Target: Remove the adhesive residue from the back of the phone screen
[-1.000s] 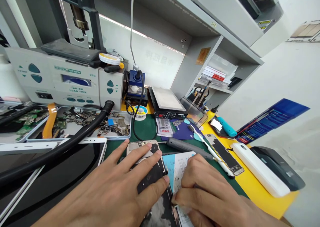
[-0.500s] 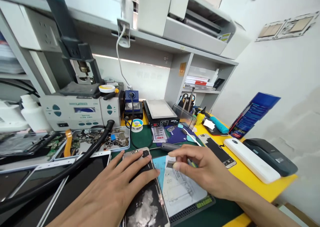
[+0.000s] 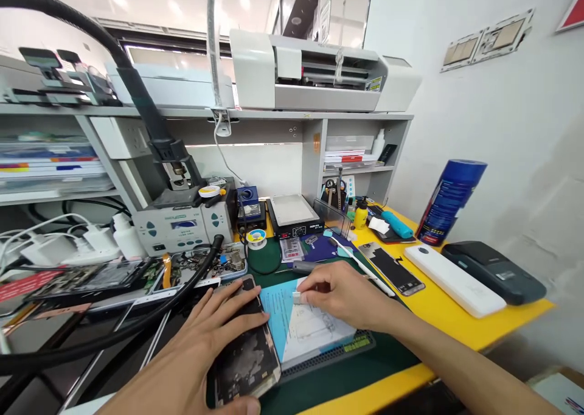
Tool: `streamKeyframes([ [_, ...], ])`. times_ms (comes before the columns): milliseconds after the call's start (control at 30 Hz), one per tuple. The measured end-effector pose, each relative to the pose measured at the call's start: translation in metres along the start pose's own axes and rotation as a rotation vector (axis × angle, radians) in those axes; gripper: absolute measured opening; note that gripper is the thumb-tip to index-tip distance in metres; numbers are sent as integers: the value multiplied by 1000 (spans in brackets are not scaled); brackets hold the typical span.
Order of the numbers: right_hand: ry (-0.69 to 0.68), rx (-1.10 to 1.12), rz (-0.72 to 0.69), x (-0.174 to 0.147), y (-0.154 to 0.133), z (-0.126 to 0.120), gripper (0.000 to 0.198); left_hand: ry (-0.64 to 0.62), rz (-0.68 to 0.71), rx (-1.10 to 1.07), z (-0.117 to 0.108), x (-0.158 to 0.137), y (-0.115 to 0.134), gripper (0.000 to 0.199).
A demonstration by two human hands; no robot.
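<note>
My left hand (image 3: 201, 336) lies with its fingers spread across an opened phone body (image 3: 249, 363), dark inside with a greyish patch on it. The thumb shows near the phone's lower end. My right hand (image 3: 337, 290) is closed in a pinch on a small flat silvery piece (image 3: 297, 296), whose exact kind I cannot make out. The piece is over a white printed sheet with a line drawing (image 3: 312, 330), beside a light blue printed sheet (image 3: 274, 305). Behind the right hand lies a grey-handled screwdriver (image 3: 298, 266), partly covered.
A black hose (image 3: 137, 339) crosses several phones at left. Behind stand a soldering station (image 3: 168, 229), a tray of small parts (image 3: 237, 260) and a heating plate (image 3: 294, 214). At right lie a phone screen part (image 3: 392, 268), a white device (image 3: 451, 281) and a blue can (image 3: 451, 202).
The view has tilted up and shifted left. My right hand still pinches the silvery piece over the sheet. My left hand remains on the phone, its thumb now in view.
</note>
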State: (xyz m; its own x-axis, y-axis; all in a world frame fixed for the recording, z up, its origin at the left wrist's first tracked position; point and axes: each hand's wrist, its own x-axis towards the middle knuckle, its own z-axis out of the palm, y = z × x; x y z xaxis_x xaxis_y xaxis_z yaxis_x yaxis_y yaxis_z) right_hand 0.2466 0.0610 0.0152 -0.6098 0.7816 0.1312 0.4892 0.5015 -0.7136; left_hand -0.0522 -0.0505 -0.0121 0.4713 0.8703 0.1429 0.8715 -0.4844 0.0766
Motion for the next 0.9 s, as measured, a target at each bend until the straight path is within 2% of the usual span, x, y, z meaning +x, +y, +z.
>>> streamKeyframes([
  [133, 2, -48, -33, -1, -1, -4, 15, -23, -69, -44, -8, 4, 10, 68],
  [533, 47, -21, 62, 11, 24, -23, 23, 32, -162, -142, 11, -6, 11, 68],
  [633, 84, -6, 118, 13, 27, -34, 24, 207, -323, -265, 14, -10, 12, 64],
  [733, 123, 16, 184, 9, 35, -46, 26, 376, -597, -350, 17, -7, 7, 79],
  [833, 136, 24, 237, -8, 44, -54, 28, 384, -767, -411, 20, 2, -2, 98],
  [900, 127, 7, 267, -27, 48, -54, 28, 368, -808, -488, 23, 10, -8, 106],
])
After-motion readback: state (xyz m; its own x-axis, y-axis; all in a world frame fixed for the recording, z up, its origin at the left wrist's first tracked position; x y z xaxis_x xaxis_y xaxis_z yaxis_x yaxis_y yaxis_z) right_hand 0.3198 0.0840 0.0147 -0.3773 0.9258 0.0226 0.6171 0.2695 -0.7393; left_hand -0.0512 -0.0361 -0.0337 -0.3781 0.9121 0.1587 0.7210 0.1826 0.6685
